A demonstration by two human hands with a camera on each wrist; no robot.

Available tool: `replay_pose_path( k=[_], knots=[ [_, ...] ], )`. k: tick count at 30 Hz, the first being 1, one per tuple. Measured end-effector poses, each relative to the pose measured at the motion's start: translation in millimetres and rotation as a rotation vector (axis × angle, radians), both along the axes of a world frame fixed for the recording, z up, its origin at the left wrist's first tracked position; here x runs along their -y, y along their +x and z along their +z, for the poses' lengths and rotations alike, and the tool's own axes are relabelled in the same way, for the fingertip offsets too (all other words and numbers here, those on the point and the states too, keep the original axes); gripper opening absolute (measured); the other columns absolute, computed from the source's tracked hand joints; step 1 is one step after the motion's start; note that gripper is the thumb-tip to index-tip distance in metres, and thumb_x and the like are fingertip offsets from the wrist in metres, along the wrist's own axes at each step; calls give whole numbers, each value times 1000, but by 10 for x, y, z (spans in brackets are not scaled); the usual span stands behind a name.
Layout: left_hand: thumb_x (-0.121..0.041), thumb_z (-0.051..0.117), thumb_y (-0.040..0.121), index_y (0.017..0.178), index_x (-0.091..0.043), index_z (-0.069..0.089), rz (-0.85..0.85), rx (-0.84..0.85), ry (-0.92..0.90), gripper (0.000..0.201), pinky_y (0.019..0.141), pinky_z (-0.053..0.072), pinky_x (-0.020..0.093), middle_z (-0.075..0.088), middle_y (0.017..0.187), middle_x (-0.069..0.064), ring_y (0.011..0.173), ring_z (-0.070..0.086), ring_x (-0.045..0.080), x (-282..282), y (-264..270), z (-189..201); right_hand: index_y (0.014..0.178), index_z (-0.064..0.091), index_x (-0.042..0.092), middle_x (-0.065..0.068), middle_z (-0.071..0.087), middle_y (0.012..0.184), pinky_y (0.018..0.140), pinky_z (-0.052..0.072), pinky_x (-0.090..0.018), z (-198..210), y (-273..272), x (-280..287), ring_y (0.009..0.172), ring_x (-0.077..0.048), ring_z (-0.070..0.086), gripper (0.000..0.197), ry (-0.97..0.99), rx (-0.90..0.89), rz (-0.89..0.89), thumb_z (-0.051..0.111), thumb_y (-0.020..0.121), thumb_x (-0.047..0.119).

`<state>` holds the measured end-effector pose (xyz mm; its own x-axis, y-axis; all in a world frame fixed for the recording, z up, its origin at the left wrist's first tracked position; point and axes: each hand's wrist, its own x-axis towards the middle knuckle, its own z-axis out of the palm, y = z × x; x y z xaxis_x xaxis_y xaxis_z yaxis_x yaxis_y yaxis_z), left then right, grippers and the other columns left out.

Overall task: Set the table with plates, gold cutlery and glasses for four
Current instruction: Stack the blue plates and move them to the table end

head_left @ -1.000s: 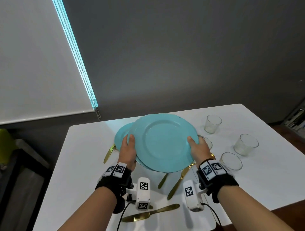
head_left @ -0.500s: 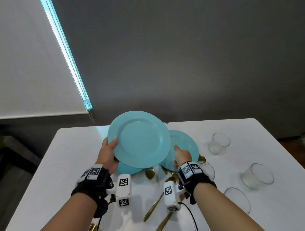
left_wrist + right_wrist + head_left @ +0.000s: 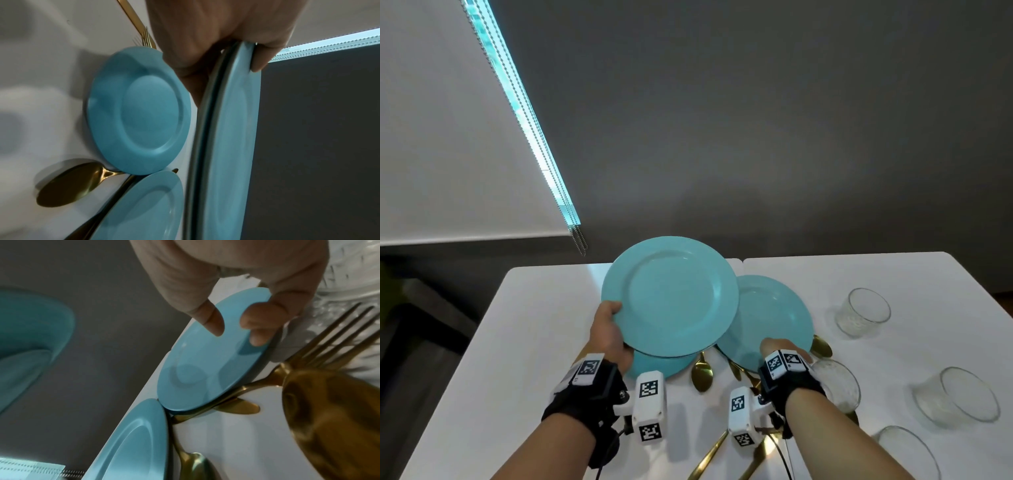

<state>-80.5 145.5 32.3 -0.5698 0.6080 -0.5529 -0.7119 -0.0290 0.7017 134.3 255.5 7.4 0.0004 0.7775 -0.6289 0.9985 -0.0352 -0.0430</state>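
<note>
My left hand (image 3: pixel 609 332) grips the left rim of a raised stack of two teal plates (image 3: pixel 669 298), thumb on top and fingers underneath (image 3: pixel 236 113). A third teal plate (image 3: pixel 654 366) lies on the table below it. To the right, a fourth teal plate (image 3: pixel 767 322) rests partly on gold cutlery. My right hand (image 3: pixel 780 346) is at this plate's near rim (image 3: pixel 205 361); its fingertips (image 3: pixel 259 334) touch the rim and the thumb hovers just above the plate. Gold spoons (image 3: pixel 702 375) and a fork (image 3: pixel 329 337) poke out from under the plates.
Several clear glasses stand on the right half of the white table (image 3: pixel 534 342), the nearest one (image 3: pixel 835 383) just right of my right wrist, another (image 3: pixel 863 311) farther back. Gold handles (image 3: pixel 709 455) lie near the front edge. A grey wall is behind.
One second ago both hands held the plate stack. My right hand has let go and come down to the plate on the right, while my left hand keeps the stack raised on the left.
</note>
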Motion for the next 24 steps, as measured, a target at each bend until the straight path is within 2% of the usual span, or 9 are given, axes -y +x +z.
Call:
replay_pose_path(
  k=[3,7,9,12,14,17,20,22,24],
  knots=[
    [-21,40,92,94,-14,60,-48,9,6,21,72,48,35,66,89,7,80,59,24,4,1,-1,120,58,7,-14,57,126,97,47,-34,-12,80,101,116,-30,56,32,99,17,200,43,92,6],
    [-19,43,91,115,-12,57,-98,7,17,29,77,49,37,67,97,7,85,61,24,38,-36,-39,126,54,5,-21,50,133,99,47,-42,-43,84,120,122,-35,51,36,24,12,131,44,92,8],
    [-17,43,92,116,-12,58,-111,21,34,29,77,50,37,69,96,6,86,62,23,54,-44,-71,120,57,7,-15,57,126,92,49,-32,-39,126,151,112,-28,57,31,61,-68,72,45,92,9],
    [-15,40,94,109,-12,60,-133,46,71,25,71,55,33,76,85,2,78,69,18,84,-43,-93,116,58,6,-11,61,117,80,47,-25,-69,170,139,102,-25,59,27,63,-298,-214,49,91,9],
    [-16,39,96,108,-14,60,-127,53,74,24,63,59,29,76,85,1,77,70,17,102,-37,-93,127,52,2,-10,60,106,80,50,-28,-122,163,84,103,-28,58,34,-9,-587,-591,47,94,12],
    [-17,40,96,119,-16,54,-85,46,72,27,64,58,33,69,103,6,83,67,19,111,-36,-66,114,55,0,-8,49,72,76,52,-36,-87,114,41,72,-26,55,25,-45,-875,-1003,45,93,7],
    [-21,42,96,133,-15,47,-31,57,29,37,72,51,39,62,118,9,92,62,24,118,-51,-39,99,58,-3,-18,58,73,84,54,-47,93,98,91,64,-29,60,21,-32,-972,-1127,44,84,0],
    [-24,45,95,135,-16,47,24,62,-6,41,75,51,40,60,126,9,94,62,25,132,-65,-23,99,59,1,-18,64,84,76,58,-46,196,114,80,66,-30,63,24,35,-1030,-1108,42,82,-4],
    [-26,48,94,133,-17,49,67,59,-12,40,80,52,42,60,129,9,94,62,25,139,-68,-6,99,62,1,-15,67,82,73,59,-48,314,141,26,71,-33,65,28,128,-1043,-1054,43,78,-4]
  ],
)
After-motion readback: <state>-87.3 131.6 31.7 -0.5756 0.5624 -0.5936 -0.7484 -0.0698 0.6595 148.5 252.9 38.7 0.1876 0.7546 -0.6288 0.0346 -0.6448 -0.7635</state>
